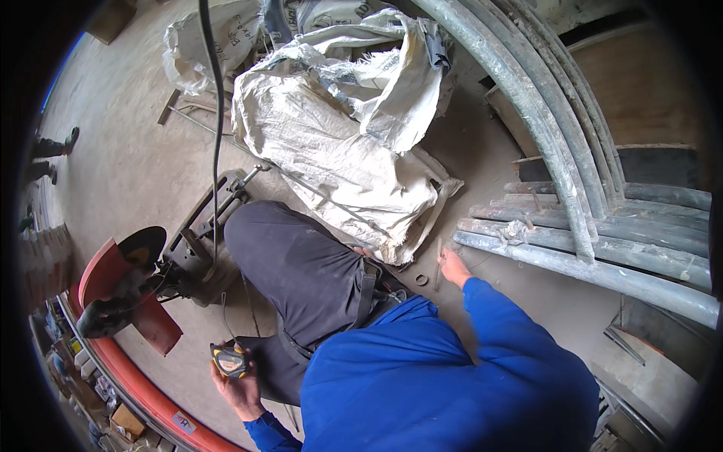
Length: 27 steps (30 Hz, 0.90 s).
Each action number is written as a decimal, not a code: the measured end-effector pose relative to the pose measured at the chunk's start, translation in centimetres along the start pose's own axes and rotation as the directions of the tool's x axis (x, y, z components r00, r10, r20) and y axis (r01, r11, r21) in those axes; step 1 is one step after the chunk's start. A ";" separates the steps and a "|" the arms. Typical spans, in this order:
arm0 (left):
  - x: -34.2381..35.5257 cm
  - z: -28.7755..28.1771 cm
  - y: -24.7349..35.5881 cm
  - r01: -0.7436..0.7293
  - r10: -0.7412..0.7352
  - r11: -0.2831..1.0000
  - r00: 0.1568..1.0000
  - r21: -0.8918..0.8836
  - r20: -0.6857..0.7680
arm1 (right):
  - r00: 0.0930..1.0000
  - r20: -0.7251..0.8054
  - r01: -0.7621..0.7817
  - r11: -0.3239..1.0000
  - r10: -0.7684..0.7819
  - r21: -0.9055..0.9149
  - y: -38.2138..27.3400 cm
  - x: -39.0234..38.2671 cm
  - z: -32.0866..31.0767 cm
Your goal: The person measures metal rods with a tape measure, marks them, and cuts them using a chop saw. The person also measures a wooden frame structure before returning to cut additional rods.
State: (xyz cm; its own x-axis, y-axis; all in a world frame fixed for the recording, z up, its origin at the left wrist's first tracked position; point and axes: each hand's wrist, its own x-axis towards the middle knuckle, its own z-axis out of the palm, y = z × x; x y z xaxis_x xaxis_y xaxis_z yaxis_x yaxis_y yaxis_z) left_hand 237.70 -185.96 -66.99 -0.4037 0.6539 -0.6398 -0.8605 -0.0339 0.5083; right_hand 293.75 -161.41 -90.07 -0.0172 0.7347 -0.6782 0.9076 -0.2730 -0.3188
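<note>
My left hand (236,386) grips a yellow-and-black tape measure (230,360) beside my dark-trousered leg (286,264), at the lower left of the head view. My right hand (454,267) is closed on a short, thin metal piece (437,273) held low over the floor. A small metal ring (421,279) lies just left of that hand. Beyond it, large crumpled white woven sacks (331,151) spread across the floor, their lower edge near my knee. Grey scaffold-like tubes (572,286) lie at the right, close to my right hand.
A red-guarded cut-off saw (154,324) stands at my left, with a dark cable running upward. A red curved edge (102,358) and cluttered goods border the left. Curved grey tubes (527,98) rise at the upper right. Another person's legs (49,151) show at the far left.
</note>
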 end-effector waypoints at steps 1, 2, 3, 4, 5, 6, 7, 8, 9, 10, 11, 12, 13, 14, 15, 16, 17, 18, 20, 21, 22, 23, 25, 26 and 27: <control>0.3 0.4 -0.6 0.005 -0.004 1.000 0.998 0.017 -0.061 | 0.998 -0.011 0.069 0.991 -0.069 0.115 -0.4 -1.2 -1.5; 0.6 0.9 -1.1 0.005 -0.004 1.000 0.999 0.026 -0.035 | 0.994 -0.006 0.111 0.962 -0.113 0.250 -1.7 -2.0 -3.1; 0.9 1.4 -1.6 -0.002 0.004 0.999 0.999 0.044 -0.040 | 0.989 -0.022 0.149 0.979 -0.148 0.137 -3.8 -2.1 -5.2; 1.1 1.9 -2.1 -0.012 0.018 0.998 0.995 0.054 -0.101 | 0.986 -0.013 0.168 0.985 -0.168 0.039 -6.5 -1.9 -7.5; 1.2 2.3 -2.3 -0.015 0.028 0.992 0.994 0.126 -0.108 | 0.946 -0.081 0.322 0.939 -0.314 0.121 -10.1 -1.6 -9.4; 1.5 2.7 -2.5 -0.023 0.036 0.988 0.996 0.153 -0.081 | 0.898 -0.151 0.437 0.877 -0.413 0.200 -14.3 -1.2 -11.1; 1.6 3.1 -2.5 -0.038 0.055 0.978 0.995 0.204 -0.078 | 0.823 -0.187 0.568 0.796 -0.537 0.211 -18.7 -1.2 -13.0; 1.7 3.6 -2.4 -0.050 0.071 0.970 0.994 0.237 -0.083 | 0.720 -0.246 0.693 0.692 -0.649 0.205 -23.4 -1.3 -14.8; 1.8 4.2 -2.1 -0.092 0.125 0.936 0.989 0.340 -0.076 | 0.739 -0.201 0.664 0.646 -0.643 0.377 -28.3 -1.6 -15.9; 2.0 4.7 -1.7 -0.176 0.204 0.880 0.979 0.441 -0.018 | 0.735 -0.189 0.643 0.581 -0.652 0.499 -32.9 -2.4 -16.8; 1.9 5.4 -1.4 -0.209 0.267 0.828 0.963 0.520 -0.040 | 0.688 -0.084 0.539 0.431 -0.720 0.723 -37.3 -3.7 -17.1; 1.6 6.0 -1.1 -0.218 0.324 0.764 0.944 0.607 -0.068 | 0.635 0.001 0.354 0.293 -0.773 0.888 -41.1 -5.5 -16.6; 1.4 6.8 -0.8 -0.247 0.358 0.738 0.932 0.628 -0.053 | 0.615 0.094 0.441 0.440 -0.783 0.783 -44.4 -7.2 -16.1; 1.2 7.5 -0.7 -0.285 0.408 0.692 0.912 0.663 -0.033 | 0.548 0.170 0.516 0.491 -0.819 0.702 -47.3 -9.0 -15.0; 1.1 8.2 -0.5 -0.297 0.408 0.710 0.912 0.639 -0.029 | 0.503 0.237 0.581 0.529 -0.831 0.619 -49.9 -10.8 -12.7; 0.7 8.7 -0.4 -0.316 0.440 0.674 0.898 0.667 -0.019 | 0.385 0.282 0.653 0.476 -0.879 0.590 -52.2 -12.4 -10.1; 0.7 9.3 -0.3 -0.381 0.518 0.598 0.855 0.705 0.023 | 0.391 0.404 0.579 0.562 -0.827 0.591 -53.5 -14.0 -7.8; 0.6 9.6 -0.3 -0.424 0.585 0.506 0.809 0.751 0.062 | 0.373 0.506 0.515 0.627 -0.778 0.585 -54.3 -15.4 -5.5; 0.1 9.9 0.0 -0.435 0.637 0.418 0.767 0.797 0.085 | 0.365 0.580 0.531 0.675 -0.728 0.513 -55.0 -17.1 -2.1; -0.2 9.8 0.2 -0.407 0.654 0.339 0.750 0.848 0.098 | 0.304 0.543 0.524 0.613 -0.783 0.591 -55.0 -17.2 -1.2; -0.4 9.6 0.3 -0.332 0.659 0.268 0.748 0.905 0.079 | 0.296 0.540 0.515 0.608 -0.788 0.604 -55.0 -17.3 -0.2; -0.7 9.4 0.3 -0.359 0.663 0.289 0.744 0.887 0.085 | 0.299 0.544 0.496 0.615 -0.784 0.614 -54.9 -17.3 0.5; -1.1 8.9 0.3 -0.346 0.651 0.323 0.757 0.881 0.059 | 0.255 0.526 0.560 0.568 -0.811 0.604 -54.8 -17.5 1.4; -1.3 8.6 0.2 -0.337 0.603 0.395 0.797 0.854 0.036 | 0.257 0.516 0.582 0.557 -0.817 0.593 -55.1 -17.6 1.5; -1.5 8.1 0.2 -0.333 0.563 0.448 0.826 0.830 0.028 | 0.243 0.524 0.554 0.561 -0.816 0.616 -55.5 -17.9 1.3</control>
State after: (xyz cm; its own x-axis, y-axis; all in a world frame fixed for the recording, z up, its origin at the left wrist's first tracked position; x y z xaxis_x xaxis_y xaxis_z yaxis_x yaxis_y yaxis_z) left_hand 240.67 -180.82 -61.22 -0.8093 0.5420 -0.2263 0.0070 0.3942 0.9190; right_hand 243.19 -160.17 -61.10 -0.9647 0.0761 -0.2519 0.2411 -0.1287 -0.9619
